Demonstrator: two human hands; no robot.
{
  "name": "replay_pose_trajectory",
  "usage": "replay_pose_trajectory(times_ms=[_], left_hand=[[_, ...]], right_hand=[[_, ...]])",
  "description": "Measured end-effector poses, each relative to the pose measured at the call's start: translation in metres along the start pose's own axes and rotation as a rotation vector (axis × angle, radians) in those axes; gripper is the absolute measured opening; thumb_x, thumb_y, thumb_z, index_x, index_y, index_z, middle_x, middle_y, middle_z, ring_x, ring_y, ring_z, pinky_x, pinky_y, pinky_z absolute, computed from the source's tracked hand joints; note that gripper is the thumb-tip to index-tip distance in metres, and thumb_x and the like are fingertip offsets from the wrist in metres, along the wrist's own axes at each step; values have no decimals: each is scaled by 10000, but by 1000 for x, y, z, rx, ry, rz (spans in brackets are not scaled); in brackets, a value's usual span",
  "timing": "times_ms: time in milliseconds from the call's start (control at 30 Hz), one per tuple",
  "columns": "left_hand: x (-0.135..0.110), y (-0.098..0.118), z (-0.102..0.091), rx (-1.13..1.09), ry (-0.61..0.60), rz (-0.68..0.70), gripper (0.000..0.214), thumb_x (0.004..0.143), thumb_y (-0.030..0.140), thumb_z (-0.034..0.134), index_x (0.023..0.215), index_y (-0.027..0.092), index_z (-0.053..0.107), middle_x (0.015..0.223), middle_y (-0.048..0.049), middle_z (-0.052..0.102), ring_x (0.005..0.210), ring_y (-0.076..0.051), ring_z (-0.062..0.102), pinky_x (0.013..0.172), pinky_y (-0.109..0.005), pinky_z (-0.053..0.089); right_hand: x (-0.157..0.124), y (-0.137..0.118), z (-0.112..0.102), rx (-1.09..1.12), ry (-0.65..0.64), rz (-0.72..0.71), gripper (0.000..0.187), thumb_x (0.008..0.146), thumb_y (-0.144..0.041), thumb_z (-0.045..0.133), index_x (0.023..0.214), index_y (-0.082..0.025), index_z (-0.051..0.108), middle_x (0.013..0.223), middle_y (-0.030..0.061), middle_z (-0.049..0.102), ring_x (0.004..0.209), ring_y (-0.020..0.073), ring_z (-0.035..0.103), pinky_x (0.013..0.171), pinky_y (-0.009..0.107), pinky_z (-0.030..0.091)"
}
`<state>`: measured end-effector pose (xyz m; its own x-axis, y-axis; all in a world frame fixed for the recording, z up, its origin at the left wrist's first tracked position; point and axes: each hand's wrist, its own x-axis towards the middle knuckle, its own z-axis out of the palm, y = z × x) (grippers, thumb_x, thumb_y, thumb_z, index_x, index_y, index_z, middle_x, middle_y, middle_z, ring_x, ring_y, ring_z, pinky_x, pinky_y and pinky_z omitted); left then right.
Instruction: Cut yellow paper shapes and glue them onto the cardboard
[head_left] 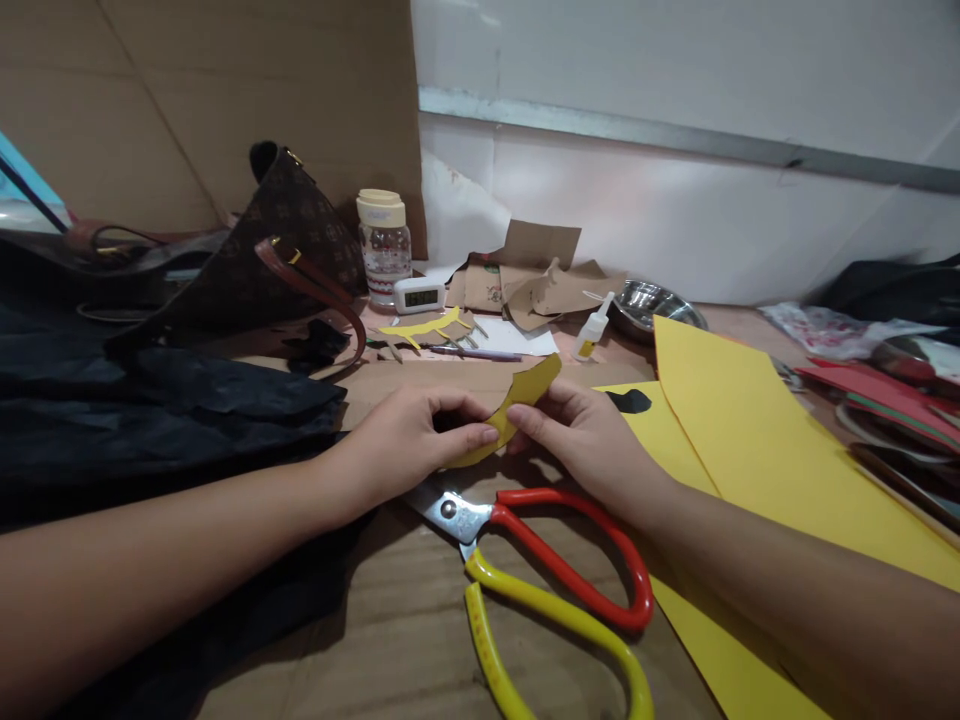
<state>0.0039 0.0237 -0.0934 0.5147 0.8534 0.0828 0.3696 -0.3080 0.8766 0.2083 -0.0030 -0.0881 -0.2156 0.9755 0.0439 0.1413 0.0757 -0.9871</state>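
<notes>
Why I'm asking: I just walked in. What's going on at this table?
A person pinches a curved yellow paper cut-out between the left hand and right hand, fingertips on its lower end. Steel scissors with red and yellow handles lie unheld on the brown cardboard surface just below the hands. Large yellow paper sheets lie to the right, and a small white glue bottle sits farther back.

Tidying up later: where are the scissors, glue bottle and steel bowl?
scissors (pixel 451 509), head view, pivot screw.
glue bottle (pixel 592 329), head view, white body.
steel bowl (pixel 649 299), head view, inner wall.
</notes>
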Motion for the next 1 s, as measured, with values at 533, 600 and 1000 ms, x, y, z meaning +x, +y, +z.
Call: replay_pose_trajectory(times_ms=[533,600,1000], left_hand=[[-2,-1,1,56,4,67,323,939,464,598,893,181,746,845,4,748,760,-138,634,683,-214,477],[-1,-2,1,55,2,67,322,945,456,588,887,181,745,849,6,747,764,-135,631,692,-213,476],[0,-4,1,-22,-17,54,226,896,387,654,859,181,741,784,27,721,678,-105,581,633,-188,460]], right_hand=[[1,7,-1,-65,-64,-4,181,904,-366,707,969,-198,717,896,9,741,832,170,709,815,309,551],[1,6,-1,-63,-56,-2,168,933,-358,669,968,-198,708,851,-5,729,794,155,706,774,288,548],[2,5,-1,-76,-38,23,183,945,-357,656,906,-182,694,795,-20,709,747,128,682,708,247,532]])
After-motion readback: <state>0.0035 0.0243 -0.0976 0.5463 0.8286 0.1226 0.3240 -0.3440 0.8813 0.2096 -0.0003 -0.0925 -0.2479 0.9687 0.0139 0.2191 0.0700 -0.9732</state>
